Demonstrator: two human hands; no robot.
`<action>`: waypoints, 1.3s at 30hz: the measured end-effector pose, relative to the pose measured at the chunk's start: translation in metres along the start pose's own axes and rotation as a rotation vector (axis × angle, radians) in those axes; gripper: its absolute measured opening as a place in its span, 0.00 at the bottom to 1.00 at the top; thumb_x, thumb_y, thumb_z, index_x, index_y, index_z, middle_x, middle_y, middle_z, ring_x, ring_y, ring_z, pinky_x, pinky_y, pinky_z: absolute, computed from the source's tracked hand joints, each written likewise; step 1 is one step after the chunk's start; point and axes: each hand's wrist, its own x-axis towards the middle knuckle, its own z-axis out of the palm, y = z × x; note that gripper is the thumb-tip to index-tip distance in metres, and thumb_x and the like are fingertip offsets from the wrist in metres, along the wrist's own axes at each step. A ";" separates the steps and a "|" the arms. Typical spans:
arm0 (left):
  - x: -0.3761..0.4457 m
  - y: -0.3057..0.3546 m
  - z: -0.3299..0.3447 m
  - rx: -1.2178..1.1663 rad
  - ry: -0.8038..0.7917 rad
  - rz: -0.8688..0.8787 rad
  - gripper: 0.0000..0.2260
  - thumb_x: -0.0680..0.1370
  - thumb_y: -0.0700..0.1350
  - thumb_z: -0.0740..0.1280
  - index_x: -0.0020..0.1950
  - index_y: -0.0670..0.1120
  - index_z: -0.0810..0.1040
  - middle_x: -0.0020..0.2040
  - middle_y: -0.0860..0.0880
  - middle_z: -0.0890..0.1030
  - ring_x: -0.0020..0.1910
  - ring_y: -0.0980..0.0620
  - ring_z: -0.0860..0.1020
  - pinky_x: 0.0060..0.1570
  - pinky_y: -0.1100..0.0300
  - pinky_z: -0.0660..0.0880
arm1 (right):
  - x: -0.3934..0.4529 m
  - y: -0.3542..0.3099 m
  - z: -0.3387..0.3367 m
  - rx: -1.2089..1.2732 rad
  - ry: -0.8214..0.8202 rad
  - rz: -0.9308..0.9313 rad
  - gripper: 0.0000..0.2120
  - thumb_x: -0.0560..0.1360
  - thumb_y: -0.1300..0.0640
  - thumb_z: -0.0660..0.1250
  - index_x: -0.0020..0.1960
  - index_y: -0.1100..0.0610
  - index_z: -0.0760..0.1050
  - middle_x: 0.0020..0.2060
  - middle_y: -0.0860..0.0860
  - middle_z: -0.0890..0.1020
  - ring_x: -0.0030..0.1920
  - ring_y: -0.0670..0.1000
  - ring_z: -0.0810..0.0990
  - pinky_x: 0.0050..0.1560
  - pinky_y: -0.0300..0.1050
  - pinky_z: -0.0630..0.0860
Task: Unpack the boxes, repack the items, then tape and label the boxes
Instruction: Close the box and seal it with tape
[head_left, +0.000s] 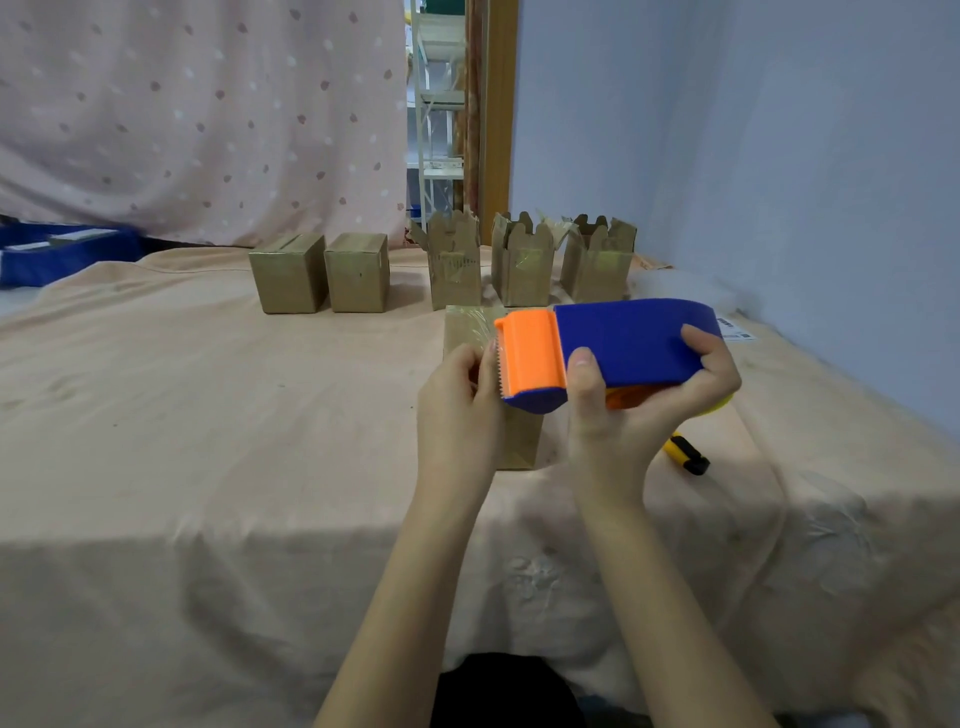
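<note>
Peach tablecloth (208, 415) with three open boxes (522, 265) behind the taped box (470, 332), contents hidden. Right hand (639, 410) grips the tape dispenser (613, 348) over that box; left hand (457, 410) pinches at its toothed edge.

From my remote seat this looks like a room in a home turned into a small packing corner. A peach cloth-covered table (208, 415) fills the lower frame, with small brown cardboard boxes (319, 273) lined up near its far edge. A pink dotted fabric curtain (197, 114) hangs across the upper left, a plain pale blue wall (779, 156) takes the right, and between them I see a wooden door frame (498, 104) with white metal shelving (436, 104) beyond.
</note>
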 end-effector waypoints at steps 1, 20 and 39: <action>0.000 -0.001 0.001 -0.008 0.000 -0.014 0.17 0.81 0.45 0.61 0.33 0.43 0.68 0.29 0.49 0.71 0.30 0.55 0.65 0.30 0.64 0.62 | -0.001 0.000 0.000 0.000 0.001 0.000 0.30 0.67 0.55 0.69 0.61 0.60 0.55 0.57 0.46 0.63 0.55 0.39 0.75 0.40 0.29 0.75; 0.009 -0.027 -0.044 0.258 0.259 0.084 0.17 0.82 0.45 0.60 0.32 0.46 0.69 0.28 0.54 0.70 0.30 0.52 0.67 0.32 0.57 0.55 | 0.023 0.016 -0.024 -0.057 0.014 0.049 0.28 0.67 0.65 0.69 0.59 0.61 0.56 0.56 0.46 0.63 0.52 0.34 0.74 0.39 0.30 0.74; 0.050 -0.043 -0.054 0.343 -0.076 -0.119 0.19 0.80 0.55 0.61 0.32 0.50 0.79 0.28 0.53 0.77 0.32 0.54 0.75 0.37 0.56 0.70 | 0.064 0.060 -0.056 -0.351 -0.359 -0.050 0.31 0.64 0.60 0.74 0.57 0.47 0.59 0.55 0.39 0.63 0.54 0.31 0.69 0.42 0.27 0.73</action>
